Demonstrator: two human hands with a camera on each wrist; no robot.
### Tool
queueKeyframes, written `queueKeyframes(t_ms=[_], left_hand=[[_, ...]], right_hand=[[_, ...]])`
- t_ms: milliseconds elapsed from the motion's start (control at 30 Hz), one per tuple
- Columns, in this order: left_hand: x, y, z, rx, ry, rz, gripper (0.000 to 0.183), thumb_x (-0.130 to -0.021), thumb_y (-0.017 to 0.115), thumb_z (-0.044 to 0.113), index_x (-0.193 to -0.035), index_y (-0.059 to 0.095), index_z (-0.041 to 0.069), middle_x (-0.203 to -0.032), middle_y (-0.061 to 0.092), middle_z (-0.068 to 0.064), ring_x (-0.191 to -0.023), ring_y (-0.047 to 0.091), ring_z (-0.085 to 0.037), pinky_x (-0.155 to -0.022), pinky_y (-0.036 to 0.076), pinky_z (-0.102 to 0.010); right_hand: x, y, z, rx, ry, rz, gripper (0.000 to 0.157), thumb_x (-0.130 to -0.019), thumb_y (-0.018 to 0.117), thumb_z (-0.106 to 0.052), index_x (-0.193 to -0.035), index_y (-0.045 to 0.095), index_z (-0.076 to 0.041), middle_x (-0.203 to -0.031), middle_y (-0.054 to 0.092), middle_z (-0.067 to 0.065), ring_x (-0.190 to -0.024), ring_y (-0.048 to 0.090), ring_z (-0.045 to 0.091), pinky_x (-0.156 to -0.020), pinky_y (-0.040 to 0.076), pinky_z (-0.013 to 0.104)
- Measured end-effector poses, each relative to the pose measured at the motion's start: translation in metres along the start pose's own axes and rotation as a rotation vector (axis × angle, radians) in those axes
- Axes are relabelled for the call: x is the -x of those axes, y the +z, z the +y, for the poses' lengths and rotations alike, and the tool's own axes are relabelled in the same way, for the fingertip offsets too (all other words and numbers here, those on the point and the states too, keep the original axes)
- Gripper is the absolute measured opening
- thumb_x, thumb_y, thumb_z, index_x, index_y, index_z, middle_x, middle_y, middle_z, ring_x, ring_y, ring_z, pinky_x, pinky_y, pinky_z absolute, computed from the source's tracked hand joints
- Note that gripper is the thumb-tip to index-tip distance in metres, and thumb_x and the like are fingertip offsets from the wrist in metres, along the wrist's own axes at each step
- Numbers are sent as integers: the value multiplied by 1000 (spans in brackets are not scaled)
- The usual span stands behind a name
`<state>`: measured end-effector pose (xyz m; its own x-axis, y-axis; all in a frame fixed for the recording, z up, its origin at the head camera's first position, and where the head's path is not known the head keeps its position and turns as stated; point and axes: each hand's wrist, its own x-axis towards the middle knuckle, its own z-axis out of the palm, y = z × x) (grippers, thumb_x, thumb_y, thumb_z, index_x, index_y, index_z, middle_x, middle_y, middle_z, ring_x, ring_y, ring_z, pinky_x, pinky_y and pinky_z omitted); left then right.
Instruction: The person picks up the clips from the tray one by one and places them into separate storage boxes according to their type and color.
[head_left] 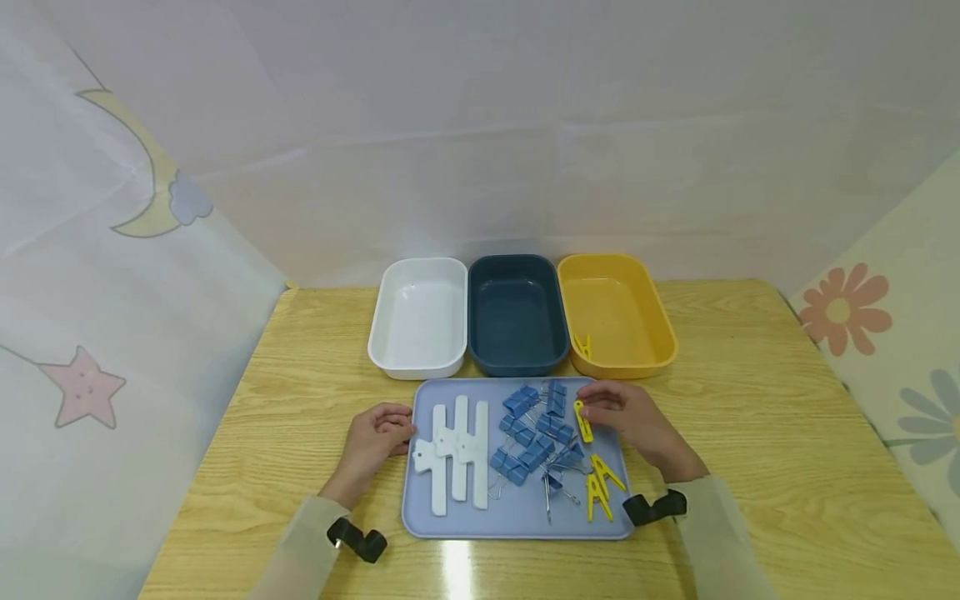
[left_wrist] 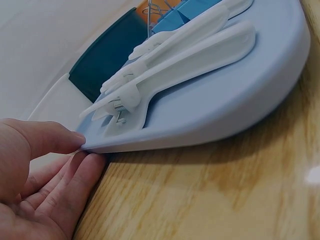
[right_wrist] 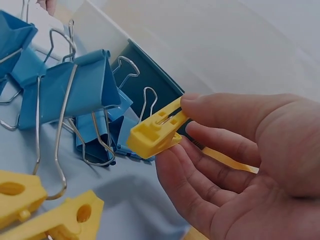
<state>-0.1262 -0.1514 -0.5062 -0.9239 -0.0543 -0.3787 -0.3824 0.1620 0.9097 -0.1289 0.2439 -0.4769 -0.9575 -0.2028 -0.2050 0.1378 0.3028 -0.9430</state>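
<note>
Clothespin (right_wrist: 155,131), yellow, pinched by right hand (head_left: 633,419) near far right corner of tray (head_left: 517,523), beside blue binder clips (head_left: 555,428); left hand (head_left: 372,439) pinches left edge, near white clips (head_left: 460,467).

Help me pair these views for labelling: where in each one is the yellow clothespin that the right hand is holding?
Head: the yellow clothespin is right of centre, low in the picture, at the fingertips of the right hand.
Left wrist: not in it.
Right wrist: near the centre, between thumb and fingers.
Shared landmark: the dark teal bin, partly visible in both wrist views.
</note>
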Motion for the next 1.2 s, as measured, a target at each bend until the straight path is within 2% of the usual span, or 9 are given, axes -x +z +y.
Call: queueKeyframes(t_ms=[467, 900, 1033, 1200], left_hand=[[-1, -1, 0, -1, -4, -12, 31, -85, 72, 9, -115, 64, 5, -96, 66, -9, -79, 64, -14, -70, 61, -30], [-1, -1, 2, 4, -2, -11, 31, -85, 71, 7, -115, 64, 4, -93, 65, -8, -77, 62, -13, -68, 60, -28], [-2, 0, 0, 9, 8, -13, 30, -85, 71, 6, -114, 64, 3, -92, 65, -8, -77, 63, -13, -68, 60, -28], [-1, -1, -1, 24, 16, -16, 29, -84, 70, 5, -112, 64, 3, -91, 65, -7, -75, 63, -13, -67, 60, -29]], right_hand=[[3, -6, -8, -11, 44, 34, 40, -93, 65, -19, -126, 57, 2, -118, 61, 20, -93, 62, 12, -82, 57, 22], [3, -11, -15, -34, 42, 37, 39, -94, 64, -21, -125, 57, 1, -122, 58, 19, -92, 63, 13, -83, 58, 26], [2, -12, -18, -41, 47, 38, 43, -94, 63, -23, -128, 55, 2, -119, 60, 14, -92, 63, 12, -83, 58, 27], [3, -12, -20, -88, 36, 39, 47, -95, 61, -23, -130, 51, 6, -107, 63, 0, -89, 62, 10, -80, 59, 27]])
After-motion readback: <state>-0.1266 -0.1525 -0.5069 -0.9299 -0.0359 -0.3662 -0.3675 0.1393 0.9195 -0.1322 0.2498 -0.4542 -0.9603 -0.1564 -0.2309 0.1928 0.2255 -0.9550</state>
